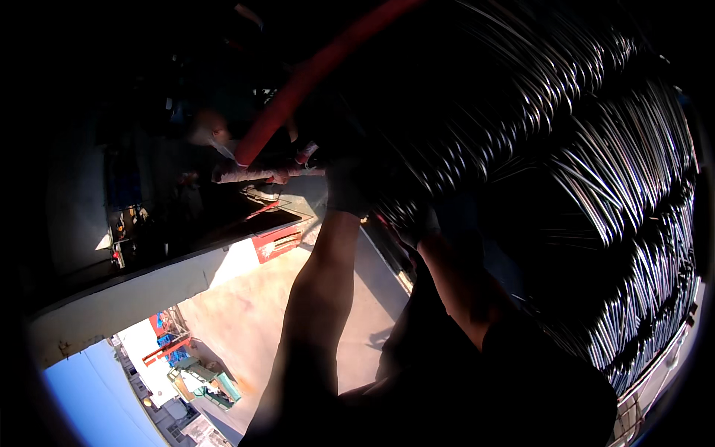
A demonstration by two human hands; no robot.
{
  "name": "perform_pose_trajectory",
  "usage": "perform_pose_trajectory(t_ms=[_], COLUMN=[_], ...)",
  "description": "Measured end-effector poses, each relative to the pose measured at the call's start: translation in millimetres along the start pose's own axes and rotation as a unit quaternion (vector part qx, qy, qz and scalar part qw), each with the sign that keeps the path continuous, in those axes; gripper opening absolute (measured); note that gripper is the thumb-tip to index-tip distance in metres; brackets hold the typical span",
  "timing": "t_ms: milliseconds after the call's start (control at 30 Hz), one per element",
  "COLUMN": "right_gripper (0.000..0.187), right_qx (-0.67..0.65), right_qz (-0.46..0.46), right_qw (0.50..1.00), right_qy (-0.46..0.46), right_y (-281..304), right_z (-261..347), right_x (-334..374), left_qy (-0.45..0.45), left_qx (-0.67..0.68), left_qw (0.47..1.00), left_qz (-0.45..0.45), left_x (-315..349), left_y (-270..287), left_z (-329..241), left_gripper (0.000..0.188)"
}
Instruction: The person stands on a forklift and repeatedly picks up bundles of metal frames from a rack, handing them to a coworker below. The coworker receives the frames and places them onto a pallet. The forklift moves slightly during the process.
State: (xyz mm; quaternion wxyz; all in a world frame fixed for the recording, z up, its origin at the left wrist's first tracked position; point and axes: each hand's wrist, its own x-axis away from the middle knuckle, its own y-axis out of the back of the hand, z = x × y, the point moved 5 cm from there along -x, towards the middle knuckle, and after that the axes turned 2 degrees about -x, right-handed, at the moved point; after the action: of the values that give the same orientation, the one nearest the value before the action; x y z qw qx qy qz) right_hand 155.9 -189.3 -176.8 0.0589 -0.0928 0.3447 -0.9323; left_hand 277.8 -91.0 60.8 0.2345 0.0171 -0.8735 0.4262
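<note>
— What am I looking at? Most of it is black.

— I see a big bundle of coiled steel wire (596,171) filling the right side, its strands catching the light in bright streaks. Both my arms reach up from the lower edge toward its shaded left face.

— Where are the hands?

— My left hand (348,186), in a dark glove, is raised on a nearly straight forearm and pressed against the wire just under a thick red sling (298,86) that curves up and out of the top of the picture. My right hand (417,223), gloved too, sits lower and closer in, elbow bent, at the lower edge of the same shaded face.

— Gripping anything?

— The left looks curled, but the shadow swallows the fingers; I cannot tell whether it closes on strands or only rests against them. The same goes for the right: it touches the wire, and I cannot tell its grasp.

— Why the sling there?

— My guess is that it bears the bundle, since it runs up taut from the coil; both hands being on the coil beside it reads as steadying.

— Anyone else?

— Another person's arm (261,175) in a pale sleeve reaches in from the left, close to the sling's lower end. Below lie a sunlit concrete floor (253,313) and a grey beam (126,298).
</note>
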Motion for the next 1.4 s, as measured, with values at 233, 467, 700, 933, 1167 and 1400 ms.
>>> perform_pose_trajectory(t_ms=[233, 467, 700, 933, 1167, 1400], right_gripper=[0.048, 0.047, 0.034, 0.03, 0.032, 0.03], right_qx=[-0.249, -0.075, -0.037, 0.098, -0.02, 0.187], right_qz=[-0.319, -0.319, -0.21, -0.138, -0.256, -0.076], right_qw=[0.863, 0.861, 0.931, 0.961, 0.926, 0.964], right_qy=[-0.303, -0.39, -0.295, -0.218, -0.275, -0.172], right_y=[-53.0, -43.5, -11.1, 48.9, -13.4, -15.9], right_z=[107.5, 143.0, 169.2, 191.2, 240.7, 260.6], right_x=[27.8, 85.6, 115.0, 156.3, 139.5, 129.8], left_qy=[-0.037, 0.025, -0.031, -0.006, 0.003, -0.013], left_qx=[-0.131, -0.123, -0.021, 0.041, 0.01, -0.298], left_qw=[0.982, 0.986, 0.992, 0.996, 0.996, 0.943], left_qz=[-0.128, -0.108, -0.122, -0.076, -0.085, -0.15], left_x=[-42.0, -31.5, -22.1, -12.6, 68.7, 176.6], left_y=[29.2, 8.9, 51.4, 62.3, 114.2, 146.1], left_z=[-2.7, 5.3, 9.7, 7.8, -7.3, 26.9], left_gripper=[0.046, 0.044, 0.041, 0.039, 0.039, 0.04])
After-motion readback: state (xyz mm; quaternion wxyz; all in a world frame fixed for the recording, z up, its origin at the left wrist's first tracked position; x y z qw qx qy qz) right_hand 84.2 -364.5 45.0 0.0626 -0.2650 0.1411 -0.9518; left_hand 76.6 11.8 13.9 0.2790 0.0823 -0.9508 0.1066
